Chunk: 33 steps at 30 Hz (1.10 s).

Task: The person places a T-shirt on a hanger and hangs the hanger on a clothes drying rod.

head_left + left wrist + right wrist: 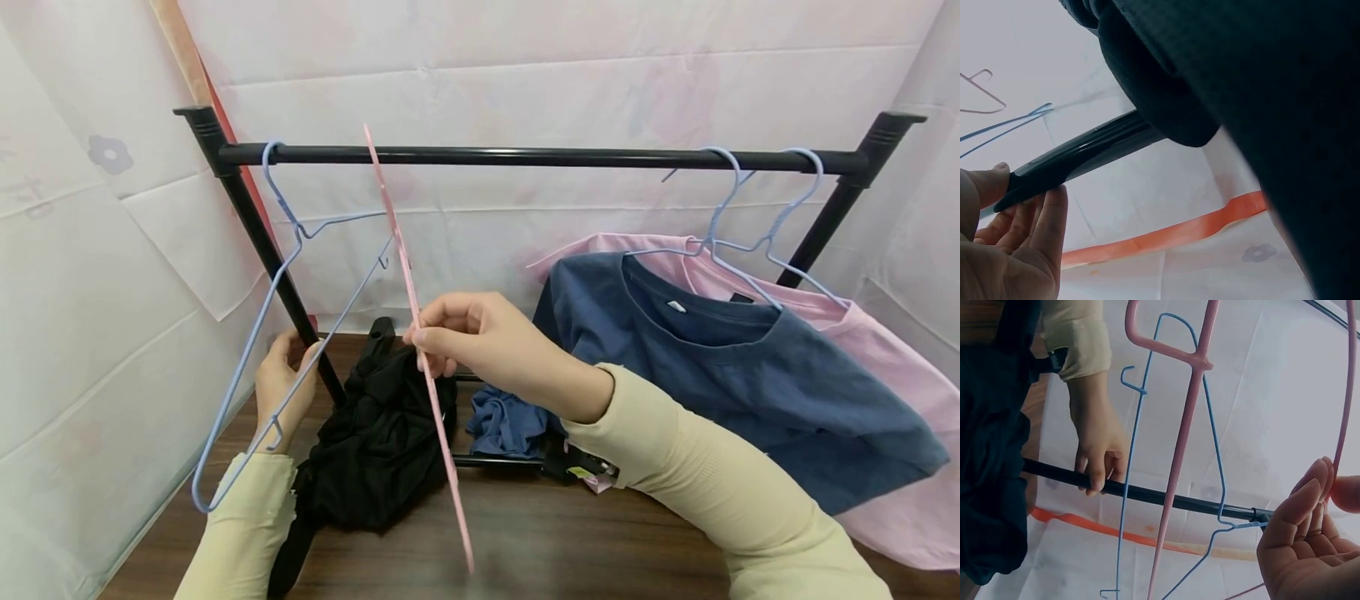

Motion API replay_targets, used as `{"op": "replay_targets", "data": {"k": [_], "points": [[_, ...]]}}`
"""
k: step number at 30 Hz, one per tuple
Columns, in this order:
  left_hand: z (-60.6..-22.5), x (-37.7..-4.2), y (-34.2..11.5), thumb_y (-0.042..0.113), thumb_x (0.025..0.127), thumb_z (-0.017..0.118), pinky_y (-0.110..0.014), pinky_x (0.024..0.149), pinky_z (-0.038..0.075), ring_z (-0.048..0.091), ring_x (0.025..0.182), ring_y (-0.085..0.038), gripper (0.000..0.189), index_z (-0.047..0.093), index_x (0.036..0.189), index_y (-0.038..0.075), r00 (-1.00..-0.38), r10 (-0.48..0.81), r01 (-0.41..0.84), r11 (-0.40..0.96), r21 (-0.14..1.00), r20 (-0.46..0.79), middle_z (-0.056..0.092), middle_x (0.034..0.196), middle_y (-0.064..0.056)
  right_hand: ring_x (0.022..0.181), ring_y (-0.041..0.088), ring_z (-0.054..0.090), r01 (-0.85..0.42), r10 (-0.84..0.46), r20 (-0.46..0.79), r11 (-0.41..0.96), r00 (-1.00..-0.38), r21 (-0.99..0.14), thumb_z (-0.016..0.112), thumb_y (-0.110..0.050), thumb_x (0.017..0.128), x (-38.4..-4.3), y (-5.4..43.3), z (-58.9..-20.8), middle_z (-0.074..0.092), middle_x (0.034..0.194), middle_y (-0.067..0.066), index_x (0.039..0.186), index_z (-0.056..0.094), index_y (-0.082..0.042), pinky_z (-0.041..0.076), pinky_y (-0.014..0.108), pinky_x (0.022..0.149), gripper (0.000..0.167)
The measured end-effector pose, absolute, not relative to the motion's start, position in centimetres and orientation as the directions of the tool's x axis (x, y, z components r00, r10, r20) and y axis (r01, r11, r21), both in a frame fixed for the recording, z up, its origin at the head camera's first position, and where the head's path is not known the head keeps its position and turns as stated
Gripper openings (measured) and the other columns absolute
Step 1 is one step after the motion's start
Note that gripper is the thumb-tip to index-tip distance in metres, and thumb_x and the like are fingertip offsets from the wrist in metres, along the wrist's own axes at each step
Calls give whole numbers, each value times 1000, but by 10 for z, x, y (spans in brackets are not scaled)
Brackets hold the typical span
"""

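White sheet (465, 50) hangs behind and to both sides of our rack (525, 157), with a brown wood surface (540, 533) below. Our right hand (498, 350) pinches the pink hanger (441, 417) between thumb and forefinger, the two closed right against it; the other fingers curl in loosely. Our left hand (281, 379) is at the rack's left post (258, 225), low down, with the thumb on one side and the bent fingers on the other, parted only by the post's thickness.

We see the pink hanger nearly edge-on, as a thin line left of the middle. Its long axis slants from the far upper left, by the bar, down to the near lower right; its upper end crosses the bar in our sight, though we cannot tell whether they touch. Just left of it, the blue hanger (243, 358) hangs by its hook from the left end of the bar, its long side running from near left to far right.

Black cloth (382, 442) lies bunched between our hands, and crumpled blue cloth (506, 421) lies right of it. On the right, a blue shirt (742, 392) hangs nearer us than a pink shirt (911, 392).
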<state>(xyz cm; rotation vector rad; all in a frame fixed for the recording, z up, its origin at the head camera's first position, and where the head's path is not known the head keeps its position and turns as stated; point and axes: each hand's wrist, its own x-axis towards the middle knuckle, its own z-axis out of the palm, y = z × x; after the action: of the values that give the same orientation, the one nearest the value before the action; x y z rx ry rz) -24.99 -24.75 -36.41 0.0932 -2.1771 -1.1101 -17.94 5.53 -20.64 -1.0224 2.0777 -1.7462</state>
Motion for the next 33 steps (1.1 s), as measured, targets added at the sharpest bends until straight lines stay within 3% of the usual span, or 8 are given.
{"op": "replay_targets", "data": {"k": [10, 16, 25, 27, 33], "points": [[-365, -250, -247, 20, 98, 60, -4, 78, 37, 64, 101, -28, 33, 60, 126, 1, -771, -359, 217, 629, 746, 526, 68, 113, -19, 72, 15, 59, -335, -616, 211, 91, -759, -938, 59, -14, 98, -174, 80, -221, 67, 78, 3, 103, 69, -3, 55, 30, 71, 15], [-364, -250, -247, 20, 98, 60, -6, 77, 39, 62, 97, -19, 33, 60, 127, 4, -779, -368, 192, 632, 751, 509, 68, 114, -17, 74, 14, 62, -324, -601, 201, 103, -774, -940, 59, -16, 99, -179, 94, -232, 68, 82, 7, 104, 67, 1, 56, 31, 72, 20], [-366, -250, -248, 21, 98, 61, -5, 75, 38, 63, 96, -29, 34, 60, 124, 0, -754, -348, 235, 649, 723, 557, 68, 109, -21, 70, 12, 59, -322, -538, 183, 175, -823, -930, 59, -16, 99, -193, 114, -249, 67, 80, 6, 106, 70, -1, 53, 28, 68, 19], [-367, -250, -248, 22, 98, 61, -5, 74, 38, 63, 94, -24, 34, 60, 124, 0, -752, -347, 239, 649, 722, 560, 68, 109, -21, 70, 11, 59, -311, -515, 172, 196, -840, -930, 59, -16, 99, -197, 119, -252, 67, 81, 9, 106, 70, -2, 53, 28, 68, 19], [-365, -251, -248, 22, 97, 62, -5, 75, 38, 51, 83, 8, 34, 61, 123, 0, -747, -351, 239, 650, 721, 564, 68, 108, -21, 70, 10, 59, -286, -471, 155, 220, -868, -933, 58, -13, 99, -205, 132, -261, 67, 79, 3, 108, 69, 1, 52, 24, 67, 21]]}}
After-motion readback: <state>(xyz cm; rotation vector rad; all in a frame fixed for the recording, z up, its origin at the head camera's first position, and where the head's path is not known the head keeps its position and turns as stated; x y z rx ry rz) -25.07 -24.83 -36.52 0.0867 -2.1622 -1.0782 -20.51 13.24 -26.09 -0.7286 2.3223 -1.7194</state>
